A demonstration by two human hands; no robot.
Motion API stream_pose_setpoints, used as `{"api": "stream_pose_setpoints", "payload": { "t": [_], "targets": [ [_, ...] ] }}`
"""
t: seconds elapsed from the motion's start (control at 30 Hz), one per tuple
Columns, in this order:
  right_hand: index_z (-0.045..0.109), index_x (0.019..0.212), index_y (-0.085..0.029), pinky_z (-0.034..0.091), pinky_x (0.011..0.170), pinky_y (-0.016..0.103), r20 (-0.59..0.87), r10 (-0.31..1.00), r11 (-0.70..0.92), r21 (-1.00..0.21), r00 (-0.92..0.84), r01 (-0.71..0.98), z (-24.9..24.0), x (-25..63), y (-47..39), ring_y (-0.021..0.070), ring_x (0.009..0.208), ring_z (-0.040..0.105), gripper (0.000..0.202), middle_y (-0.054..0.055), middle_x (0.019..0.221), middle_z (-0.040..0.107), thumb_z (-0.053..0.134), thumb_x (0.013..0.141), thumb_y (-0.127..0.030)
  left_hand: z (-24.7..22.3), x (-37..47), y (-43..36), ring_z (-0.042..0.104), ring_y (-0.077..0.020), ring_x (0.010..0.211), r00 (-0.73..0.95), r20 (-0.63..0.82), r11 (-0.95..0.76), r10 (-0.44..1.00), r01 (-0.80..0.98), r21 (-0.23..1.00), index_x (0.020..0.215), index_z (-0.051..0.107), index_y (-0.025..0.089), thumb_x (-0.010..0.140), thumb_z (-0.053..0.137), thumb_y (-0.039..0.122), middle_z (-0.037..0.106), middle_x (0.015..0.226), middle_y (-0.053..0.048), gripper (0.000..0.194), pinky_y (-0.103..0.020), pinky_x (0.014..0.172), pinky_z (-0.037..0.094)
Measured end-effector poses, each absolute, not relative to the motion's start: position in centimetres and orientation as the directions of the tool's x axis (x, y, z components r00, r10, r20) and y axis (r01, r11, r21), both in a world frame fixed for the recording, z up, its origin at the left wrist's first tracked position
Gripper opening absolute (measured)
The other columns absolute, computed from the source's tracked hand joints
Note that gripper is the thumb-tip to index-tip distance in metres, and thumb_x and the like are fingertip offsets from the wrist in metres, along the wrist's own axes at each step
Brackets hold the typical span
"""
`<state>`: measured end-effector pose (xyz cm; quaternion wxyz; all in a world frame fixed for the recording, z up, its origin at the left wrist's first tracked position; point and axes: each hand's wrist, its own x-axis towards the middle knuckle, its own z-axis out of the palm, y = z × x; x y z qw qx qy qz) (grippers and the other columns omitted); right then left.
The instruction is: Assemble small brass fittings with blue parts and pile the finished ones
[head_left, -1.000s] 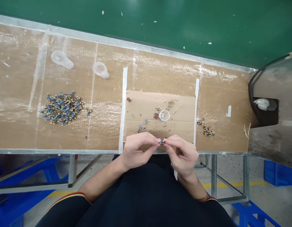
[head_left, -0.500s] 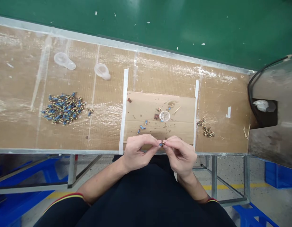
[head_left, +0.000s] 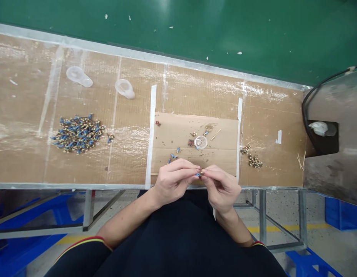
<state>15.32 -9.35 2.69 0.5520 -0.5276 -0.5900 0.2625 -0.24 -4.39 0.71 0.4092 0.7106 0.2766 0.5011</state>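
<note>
Between my two hands, over the near edge of the table, is a tiny blue and brown figure piece (head_left: 199,174). My left hand (head_left: 175,180) pinches its blue side with thumb and fingers. From the other side my right hand (head_left: 223,188) pinches its brown and cream part. The fingertips of both hands nearly meet and cover most of the piece. Just beyond lies a cardboard sheet (head_left: 224,157) with a small clear cup (head_left: 200,142), a thin wooden stick (head_left: 215,134), loose blue pieces (head_left: 174,156) and a reddish-brown piece (head_left: 190,142).
A large pile of blue and brown pieces (head_left: 78,134) lies on the left. Smaller brown and cream pieces (head_left: 255,161) sit right of the sheet. Two clear plastic cups (head_left: 124,89) lie at the back left. A metal box (head_left: 334,169) with a cable borders the right end.
My left hand has shifted slightly right and up, its fingers now closer to my right hand. Both hands still pinch the small piece.
</note>
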Motion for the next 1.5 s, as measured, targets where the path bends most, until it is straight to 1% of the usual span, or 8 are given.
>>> {"api": "stream_pose_setpoints", "payload": {
  "t": [0.4, 0.53, 0.73, 0.87, 0.93, 1.03, 1.2, 1.5],
  "targets": [
    [0.075, 0.106, -0.024, 0.059, 0.061, 0.026, 0.27, 0.959, 0.242, -0.939, 0.085, 0.245, 1.9, 14.9, -9.0, 0.015, 0.07, 0.071, 0.02, 0.003, 0.085, 0.077, 0.066, 0.093, -0.012, -0.1, -1.3, -4.5, 0.076, -0.0171, 0.084, 0.31, 0.546, -0.594, 0.779, 0.082, 0.801, 0.104, 0.07, 0.018, 0.099, 0.063, 0.016, 0.079, 0.092, -0.008, 0.009, -0.029, 0.072, 0.064],
    [0.068, 0.128, -0.026, 0.057, 0.059, 0.029, 0.226, 0.962, 0.184, -0.95, 0.15, 0.252, 1.4, 16.2, -8.2, 0.0148, 0.069, 0.068, 0.032, 0.006, 0.098, 0.072, 0.066, 0.097, -0.032, -0.9, -6.2, -2.5, 0.073, -0.0167, 0.085, 0.228, 0.519, -0.56, 0.824, 0.472, 0.682, 0.095, 0.072, 0.022, 0.098, 0.066, 0.017, 0.078, 0.091, -0.002, 0.008, -0.033, 0.077, 0.061],
    [0.076, 0.093, -0.023, 0.049, 0.058, 0.031, 0.379, 0.895, 0.235, -0.847, 0.234, 0.476, 1.8, 19.1, -5.9, 0.016, 0.064, 0.062, 0.03, 0.004, 0.078, 0.068, 0.053, 0.104, -0.038, -1.4, -13.8, 0.4, 0.047, -0.0178, 0.068, 0.04, 0.565, -0.327, 0.824, 0.848, 0.417, 0.068, 0.062, 0.022, 0.091, 0.078, 0.031, 0.056, 0.063, 0.002, 0.029, -0.036, 0.068, 0.039],
    [0.076, 0.089, -0.022, 0.05, 0.062, 0.031, 0.38, 0.9, 0.094, -0.648, 0.214, 0.756, 2.1, 20.3, -3.2, 0.0159, 0.065, 0.061, 0.023, 0.004, 0.078, 0.07, 0.06, 0.099, -0.037, -1.0, -11.0, 0.0, 0.04, -0.0156, 0.061, 0.052, 0.59, -0.377, 0.806, 0.814, 0.442, 0.058, 0.045, 0.021, 0.096, 0.07, 0.024, 0.043, 0.056, 0.002, 0.045, -0.034, 0.062, 0.032],
    [0.077, 0.098, -0.022, 0.05, 0.062, 0.032, 0.295, 0.936, 0.018, -0.586, 0.192, 0.81, 2.0, 20.6, -2.1, 0.0152, 0.062, 0.058, 0.024, 0.004, 0.083, 0.07, 0.062, 0.097, -0.041, -0.8, -8.3, -0.5, 0.046, -0.0161, 0.061, 0.199, 0.526, -0.48, 0.827, 0.737, 0.475, 0.064, 0.052, 0.022, 0.096, 0.068, 0.023, 0.05, 0.059, 0.002, 0.035, -0.034, 0.061, 0.036],
    [0.077, 0.104, -0.022, 0.05, 0.065, 0.033, 0.211, 0.967, 0.003, -0.566, 0.141, 0.825, 1.8, 20.6, -1.3, 0.0148, 0.062, 0.057, 0.028, 0.004, 0.088, 0.072, 0.062, 0.096, -0.044, -0.5, -5.1, -1.1, 0.059, -0.0182, 0.073, 0.346, 0.423, -0.541, 0.837, 0.635, 0.551, 0.09, 0.068, 0.021, 0.096, 0.062, 0.02, 0.067, 0.077, -0.001, 0.009, -0.035, 0.072, 0.046],
    [0.078, 0.095, -0.02, 0.049, 0.066, 0.032, 0.167, 0.983, 0.043, -0.595, 0.071, 0.803, 2.1, 20.1, -1.1, 0.0161, 0.064, 0.06, 0.021, 0.005, 0.086, 0.075, 0.064, 0.095, -0.035, 0.1, -4.0, -0.6, 0.062, -0.0214, 0.088, 0.585, 0.232, -0.597, 0.777, 0.57, 0.565, 0.109, 0.069, 0.018, 0.099, 0.049, 0.009, 0.07, 0.096, -0.007, 0.024, -0.036, 0.079, 0.048],
    [0.076, 0.089, -0.022, 0.05, 0.071, 0.032, 0.114, 0.993, 0.094, -0.661, -0.025, 0.744, 2.8, 19.3, 0.2, 0.0179, 0.078, 0.066, 0.015, 0.004, 0.085, 0.074, 0.064, 0.095, -0.029, 0.2, -2.2, 0.2, 0.059, -0.0265, 0.079, 0.54, 0.138, -0.548, 0.83, 0.743, 0.384, 0.074, 0.064, 0.021, 0.091, 0.07, 0.024, 0.066, 0.079, -0.007, 0.018, -0.04, 0.071, 0.043]
  ]
}}
